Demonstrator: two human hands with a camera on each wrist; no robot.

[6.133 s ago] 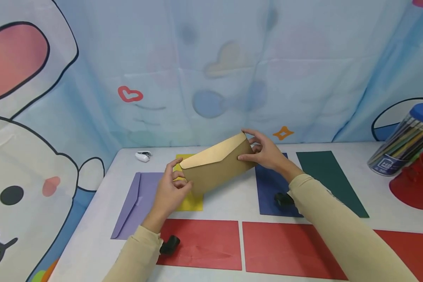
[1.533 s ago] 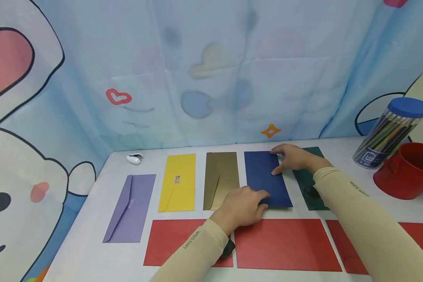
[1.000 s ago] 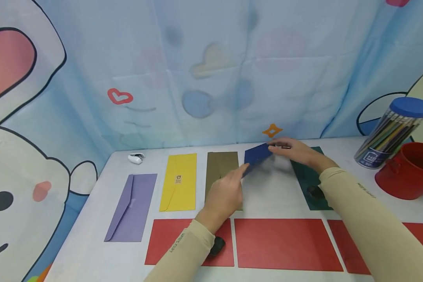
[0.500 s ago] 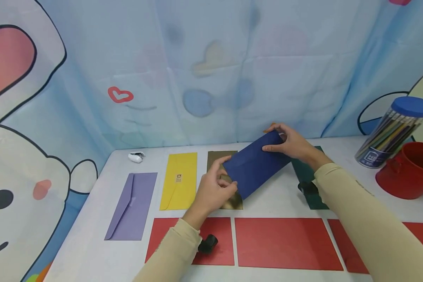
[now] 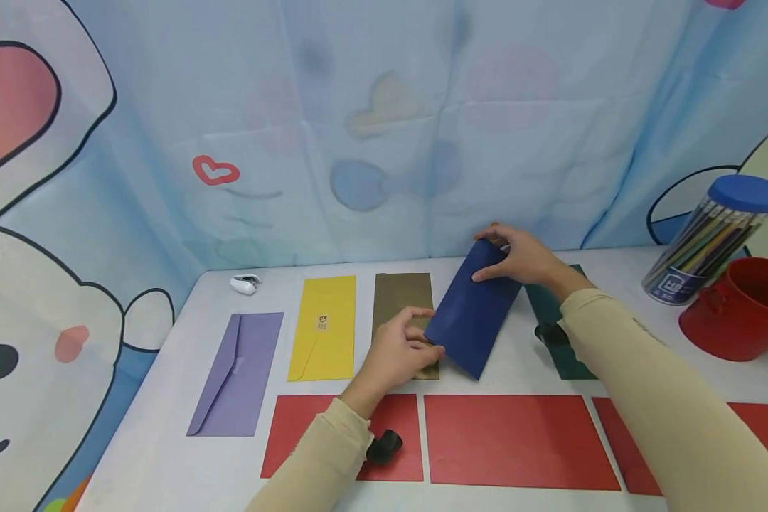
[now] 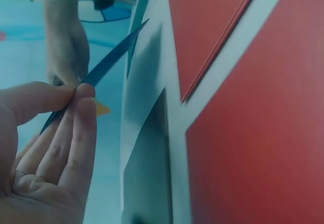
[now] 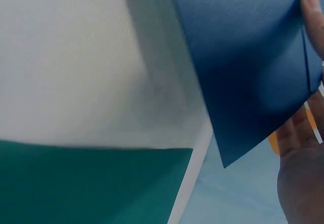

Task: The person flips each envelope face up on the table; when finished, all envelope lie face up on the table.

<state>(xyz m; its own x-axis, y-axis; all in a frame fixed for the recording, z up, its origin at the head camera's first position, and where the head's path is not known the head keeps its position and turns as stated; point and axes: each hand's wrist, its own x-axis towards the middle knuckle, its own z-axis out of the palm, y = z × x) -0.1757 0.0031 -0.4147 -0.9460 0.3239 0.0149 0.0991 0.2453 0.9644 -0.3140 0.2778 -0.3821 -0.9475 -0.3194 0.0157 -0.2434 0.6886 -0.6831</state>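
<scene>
Blue envelope [image 5: 472,317] swung steeper; both hands' fingers pinch it above gold envelope [image 5: 402,302], green envelope [image 5: 553,316].

Matt blue paper envelope [image 5: 472,313]; glossy gold envelope [image 5: 402,306] beside it.

Bright, even light fills the head view, with soft shadows under the blue envelope [image 5: 470,313] beside the left hand [image 5: 400,352]. Both wrist views are dimmer and tinted (bluish-green), the right hand [image 7: 304,158] blurred at the frame edge.
</scene>
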